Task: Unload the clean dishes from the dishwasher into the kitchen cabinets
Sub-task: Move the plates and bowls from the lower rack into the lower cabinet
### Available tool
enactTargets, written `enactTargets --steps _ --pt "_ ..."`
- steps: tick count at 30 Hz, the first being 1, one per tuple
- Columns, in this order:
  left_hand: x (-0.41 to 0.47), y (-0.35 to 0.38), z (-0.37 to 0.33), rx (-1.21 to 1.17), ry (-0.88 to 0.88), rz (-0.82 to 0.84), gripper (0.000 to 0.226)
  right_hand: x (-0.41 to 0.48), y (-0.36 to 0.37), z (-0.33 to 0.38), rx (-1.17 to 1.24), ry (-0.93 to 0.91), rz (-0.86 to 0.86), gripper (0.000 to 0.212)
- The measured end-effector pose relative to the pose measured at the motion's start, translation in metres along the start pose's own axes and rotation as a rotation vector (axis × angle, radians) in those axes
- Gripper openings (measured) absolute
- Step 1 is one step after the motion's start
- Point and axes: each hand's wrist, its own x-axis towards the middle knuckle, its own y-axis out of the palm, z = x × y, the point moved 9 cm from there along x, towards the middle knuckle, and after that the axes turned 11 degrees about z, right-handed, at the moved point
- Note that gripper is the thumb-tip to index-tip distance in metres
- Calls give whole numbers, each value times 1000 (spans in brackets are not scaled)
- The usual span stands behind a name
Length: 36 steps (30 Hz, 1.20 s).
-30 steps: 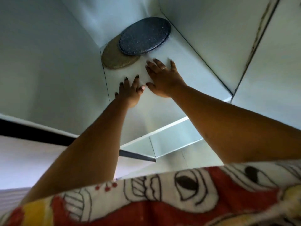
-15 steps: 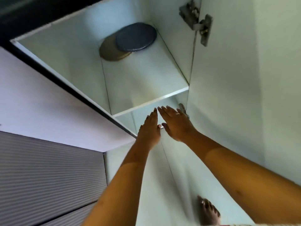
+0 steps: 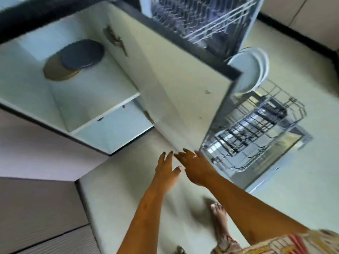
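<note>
Both arms stretched forward and down, side by side, forearms bare. left hand (image 3: 167, 169) back up, fingers straight and slightly spread, thumb out to the side, holding nothing. right hand (image 3: 197, 168) just beside it, fingertips nearly meeting the left's, fingers straight and fanned, ring (image 3: 195, 156) on one finger, also empty. Its fingertips sit at the lower corner of the open cabinet door (image 3: 183, 85); can't tell if they touch it, too much motion blur. Dishes: a few white plates (image 3: 245, 70) stand on edge at the far end of the pulled-out lower rack (image 3: 256, 125) of the dishwasher, right of the door, well apart from both hands. The rest of that rack reads as bare wire. upper rack (image 3: 201, 15) at top of frame, contents too blurred to read. In the cabinet, on the shelf (image 3: 95, 99), a dark round plate (image 3: 82, 54) lies flat at the back, overlapping a tan round plate (image 3: 55, 70) under it. Bare foot (image 3: 218, 213) on the floor below the right forearm
</note>
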Motion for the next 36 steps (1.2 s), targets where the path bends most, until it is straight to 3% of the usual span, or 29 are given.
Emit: enactTargets --steps 10,17,21,28,36 --pt "58 141 -107 37 -148 406 61 -58 -16 -170 37 51 -64 61" --pt "149 124 -244 -88 1 204 42 -73 -88 -313 2 169 -66 62" --pt "190 89 -290 -280 27 87 32 -71 -124 -375 15 258 -66 60" --pt "236 43 -317 -519 -60 156 30 -49 -165 -433 144 380 -82 54" --pt "313 -11 -347 -631 -50 92 27 6 -212 -514 369 535 -186 54"
